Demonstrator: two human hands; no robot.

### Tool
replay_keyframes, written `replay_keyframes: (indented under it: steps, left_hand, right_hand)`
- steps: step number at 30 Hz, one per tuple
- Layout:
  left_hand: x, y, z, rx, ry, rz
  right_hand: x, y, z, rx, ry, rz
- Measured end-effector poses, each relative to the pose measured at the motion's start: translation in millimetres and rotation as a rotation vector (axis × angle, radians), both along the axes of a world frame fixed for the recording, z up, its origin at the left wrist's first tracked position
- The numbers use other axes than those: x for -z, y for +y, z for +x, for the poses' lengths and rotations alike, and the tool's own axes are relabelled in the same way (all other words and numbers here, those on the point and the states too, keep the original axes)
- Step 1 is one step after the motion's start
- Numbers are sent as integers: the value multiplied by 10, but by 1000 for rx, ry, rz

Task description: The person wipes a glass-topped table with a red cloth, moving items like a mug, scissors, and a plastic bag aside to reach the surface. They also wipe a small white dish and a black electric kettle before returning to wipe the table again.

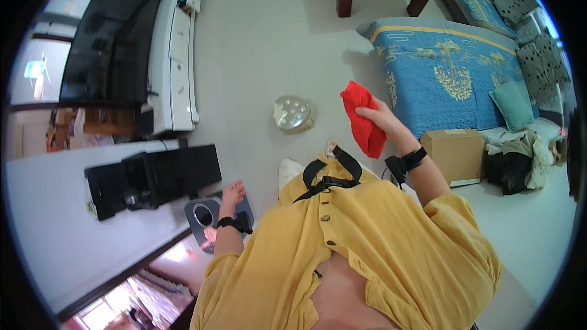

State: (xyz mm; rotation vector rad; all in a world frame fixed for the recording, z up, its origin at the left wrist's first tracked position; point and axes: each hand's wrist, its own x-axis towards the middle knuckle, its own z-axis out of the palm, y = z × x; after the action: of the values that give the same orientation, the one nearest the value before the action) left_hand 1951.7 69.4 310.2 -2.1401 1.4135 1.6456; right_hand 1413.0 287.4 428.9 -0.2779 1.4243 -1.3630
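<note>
A folded red cloth (363,121) is gripped in my right hand (381,118), held out in front at waist height, with the thumb on top. My left hand (234,195) hangs low on the other side, its fingers apart and nothing in it. Black straps with small devices sit round both wrists. On the floor ahead, between the hands and beyond my feet, stands a round, shiny metallic object (293,113) with a pale star shape at its edge. What it is, I cannot tell.
A white drawer cabinet (180,73) with a large dark television (110,39) stands at the left. At the right are a seat with a blue quilted cover (412,82), a cardboard box (454,155) and piled clothes (520,160). A dark-legged table (345,0) stands beyond.
</note>
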Motion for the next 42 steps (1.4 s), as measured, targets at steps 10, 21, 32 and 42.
replay_keyframes:
  steps: [10, 21, 32, 42]
  left_hand:
    - [-327, -1283, -1248, 284, -77, -64]
    - [-150, -2255, -2379, 497, 16, -95]
    - [313, -3822, -2571, 472, 61, 12]
    - [270, -5101, -2629, 330, -40, -14]
  right_hand:
    - [144, 291, -431, 288, -30, -20]
    - [234, -184, -755, 403, -19, -54]
    - [192, -1864, -1127, 307, 13, 91]
    - [169, -3036, -1523, 287, -8, 184]
